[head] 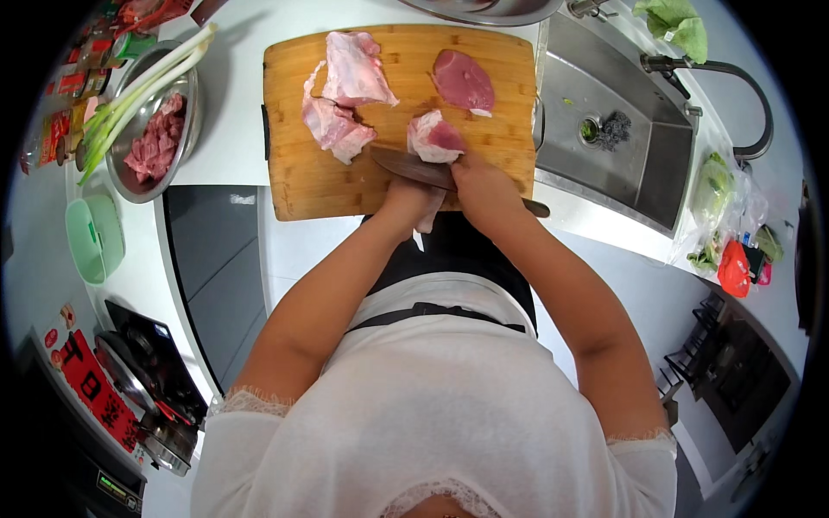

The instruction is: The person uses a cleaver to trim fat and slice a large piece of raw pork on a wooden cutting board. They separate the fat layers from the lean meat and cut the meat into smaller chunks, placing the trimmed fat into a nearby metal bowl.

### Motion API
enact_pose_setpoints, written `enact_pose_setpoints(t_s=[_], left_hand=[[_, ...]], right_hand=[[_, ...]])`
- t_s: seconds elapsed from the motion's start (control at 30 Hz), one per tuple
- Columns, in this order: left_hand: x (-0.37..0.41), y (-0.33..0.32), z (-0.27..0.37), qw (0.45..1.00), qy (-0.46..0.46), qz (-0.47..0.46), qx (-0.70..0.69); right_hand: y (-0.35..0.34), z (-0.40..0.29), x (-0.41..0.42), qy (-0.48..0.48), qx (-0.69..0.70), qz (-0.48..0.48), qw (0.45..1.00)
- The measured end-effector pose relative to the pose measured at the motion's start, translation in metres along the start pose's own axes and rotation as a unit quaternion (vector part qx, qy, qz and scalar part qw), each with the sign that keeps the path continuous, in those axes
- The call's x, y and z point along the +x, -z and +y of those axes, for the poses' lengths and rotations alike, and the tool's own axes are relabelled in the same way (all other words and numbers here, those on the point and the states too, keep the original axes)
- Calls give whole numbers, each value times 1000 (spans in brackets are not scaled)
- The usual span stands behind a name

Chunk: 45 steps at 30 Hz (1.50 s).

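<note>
My right hand (484, 193) grips a kitchen knife (411, 169), its handle end showing past the wrist. The broad dark blade lies across the near part of a wooden cutting board (298, 188), tip to the left. Just beyond the blade sits a chunk of raw meat (435, 137) with a pale fatty side. My left hand (411, 202) is on the near side of the blade, its fingers partly hidden, with a pale strip of fat or skin (427, 217) in it. Farther up lie a lean red meat piece (464, 80) and fatty meat pieces (356, 71).
At left, a metal bowl (193, 139) holds cut meat, with scallions (152, 94) across it. A green plastic container (81, 249) stands nearer. The steel sink (660, 155) adjoins the board at right; a bagged vegetable (712, 188) lies beyond. Another metal basin (486, 16) is at the back.
</note>
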<state>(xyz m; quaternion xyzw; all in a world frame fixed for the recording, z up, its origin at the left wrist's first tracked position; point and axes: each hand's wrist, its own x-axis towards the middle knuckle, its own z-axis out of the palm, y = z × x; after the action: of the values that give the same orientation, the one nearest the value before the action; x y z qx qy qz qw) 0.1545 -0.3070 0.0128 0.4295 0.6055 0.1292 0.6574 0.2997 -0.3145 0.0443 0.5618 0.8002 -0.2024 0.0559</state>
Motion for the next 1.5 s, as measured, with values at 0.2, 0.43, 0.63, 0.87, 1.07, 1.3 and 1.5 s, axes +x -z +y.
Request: enact_pose_setpoints(t_s=[0.2, 0.43, 0.63, 0.87, 1.07, 1.3, 1.5], left_hand=[[2, -3, -19, 992, -83, 5, -91], [1, 3, -7, 996, 40, -11, -76], [-12, 11, -1, 995, -8, -40, -86], [2, 2, -11, 989, 40, -20, -142], [-16, 30, -13, 973, 64, 3, -221], [-4, 6, -10, 994, -46, -6, -97], [-5, 28, -51, 987, 63, -28, -144]], right_hand=[[-2, 12, -1, 5, -21, 7, 1000], [-8, -4, 17, -2, -19, 40, 999], [2, 14, 9, 31, -29, -28, 999], [-3, -17, 35, -4, -29, 6, 1000], [2, 18, 21, -5, -45, 8, 999], [7, -9, 43, 22, -48, -13, 999], [29, 17, 36, -49, 60, -83, 993]])
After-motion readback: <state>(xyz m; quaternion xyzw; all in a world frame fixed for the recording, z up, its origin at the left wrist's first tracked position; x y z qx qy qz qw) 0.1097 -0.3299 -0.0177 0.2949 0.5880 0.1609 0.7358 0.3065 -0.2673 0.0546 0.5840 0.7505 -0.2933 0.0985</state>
